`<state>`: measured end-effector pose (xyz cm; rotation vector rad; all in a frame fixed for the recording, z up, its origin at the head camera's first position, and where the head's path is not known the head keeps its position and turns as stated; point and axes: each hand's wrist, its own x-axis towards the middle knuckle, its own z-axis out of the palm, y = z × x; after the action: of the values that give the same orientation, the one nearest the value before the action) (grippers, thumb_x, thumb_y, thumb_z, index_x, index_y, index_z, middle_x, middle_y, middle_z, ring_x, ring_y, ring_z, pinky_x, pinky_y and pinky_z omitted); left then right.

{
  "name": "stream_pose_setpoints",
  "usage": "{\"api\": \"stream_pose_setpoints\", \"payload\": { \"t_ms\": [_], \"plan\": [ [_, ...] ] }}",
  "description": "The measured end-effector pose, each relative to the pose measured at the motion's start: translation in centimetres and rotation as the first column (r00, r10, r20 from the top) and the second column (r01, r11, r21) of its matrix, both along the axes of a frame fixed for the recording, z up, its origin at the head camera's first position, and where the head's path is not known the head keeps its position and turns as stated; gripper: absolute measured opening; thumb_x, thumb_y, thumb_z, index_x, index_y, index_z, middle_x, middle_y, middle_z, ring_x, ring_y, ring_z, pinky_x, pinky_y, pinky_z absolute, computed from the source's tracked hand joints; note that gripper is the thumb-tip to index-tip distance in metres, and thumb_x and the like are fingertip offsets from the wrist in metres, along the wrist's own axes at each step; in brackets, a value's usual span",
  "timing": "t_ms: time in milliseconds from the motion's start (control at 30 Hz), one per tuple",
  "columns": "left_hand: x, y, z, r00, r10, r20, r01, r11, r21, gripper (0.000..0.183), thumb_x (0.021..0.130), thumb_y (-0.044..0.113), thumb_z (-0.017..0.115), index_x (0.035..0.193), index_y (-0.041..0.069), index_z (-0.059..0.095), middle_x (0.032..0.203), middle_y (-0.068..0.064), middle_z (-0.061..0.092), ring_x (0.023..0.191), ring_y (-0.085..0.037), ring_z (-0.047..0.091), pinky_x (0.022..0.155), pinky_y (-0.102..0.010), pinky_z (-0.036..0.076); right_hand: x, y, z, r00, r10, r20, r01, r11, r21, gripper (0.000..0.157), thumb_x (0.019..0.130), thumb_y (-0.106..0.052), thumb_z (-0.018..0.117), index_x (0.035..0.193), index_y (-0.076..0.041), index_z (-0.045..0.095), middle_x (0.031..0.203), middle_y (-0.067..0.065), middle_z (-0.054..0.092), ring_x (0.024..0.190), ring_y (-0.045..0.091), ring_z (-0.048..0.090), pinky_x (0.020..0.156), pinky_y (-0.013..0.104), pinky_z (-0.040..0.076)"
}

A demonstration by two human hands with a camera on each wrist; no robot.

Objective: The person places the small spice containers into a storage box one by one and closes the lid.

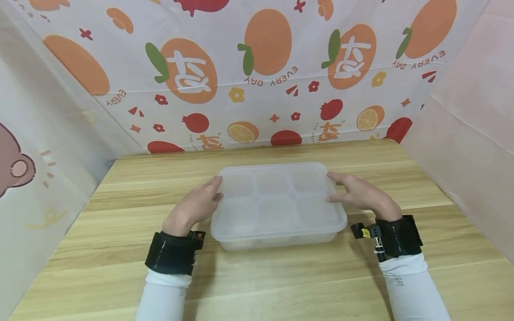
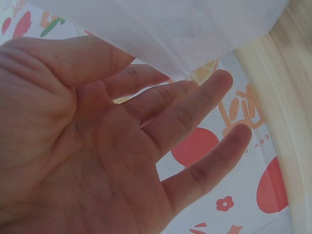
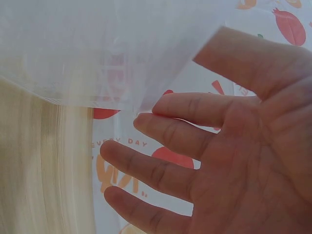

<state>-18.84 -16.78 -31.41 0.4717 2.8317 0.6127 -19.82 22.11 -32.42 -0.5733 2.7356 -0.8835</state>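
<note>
A translucent plastic box (image 1: pixel 277 243) with a frosted lid (image 1: pixel 277 178) on it rests on the table, with compartments showing faintly through the top. At its left side is my left hand (image 1: pixel 196 206), with the thumb and a fingertip at the lid's edge. My right hand (image 1: pixel 361 192) is at the opposite side, its thumb and forefinger reaching to the right edge. From the left wrist view, the fingers (image 2: pixel 180 112) are spread and nearly straight beside the box. The right wrist view likewise shows extended fingers (image 3: pixel 156 170). Whether the fingertips press on the plastic cannot be told.
The wooden table (image 1: pixel 265 285) runs back to a fruit-printed cloth (image 1: pixel 269 116). Pale cloth walls (image 1: pixel 462 125) stand at the left and right. Black straps (image 1: pixel 172 252) with small cameras are worn on both wrists.
</note>
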Motion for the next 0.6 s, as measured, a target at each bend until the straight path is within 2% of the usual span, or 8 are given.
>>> {"api": "stream_pose_setpoints", "payload": {
  "t_ms": [600],
  "plan": [
    [0.03,0.33,-0.15,1.0,-0.009,-0.024,0.008,0.998,-0.057,0.052,0.107,0.005,0.045,0.151,-0.015,0.027,0.157,-0.033,0.025,0.146,-0.045,0.026,0.113,-0.056,0.026,-0.04,0.06,-0.04,1.0,0.009,-0.007,-0.009,1.0,0.003,0.072,0.094,-0.017,0.073,0.148,0.014,0.037,0.148,0.034,0.042,0.126,0.051,0.051,0.093,0.057,0.049]
  ]
}}
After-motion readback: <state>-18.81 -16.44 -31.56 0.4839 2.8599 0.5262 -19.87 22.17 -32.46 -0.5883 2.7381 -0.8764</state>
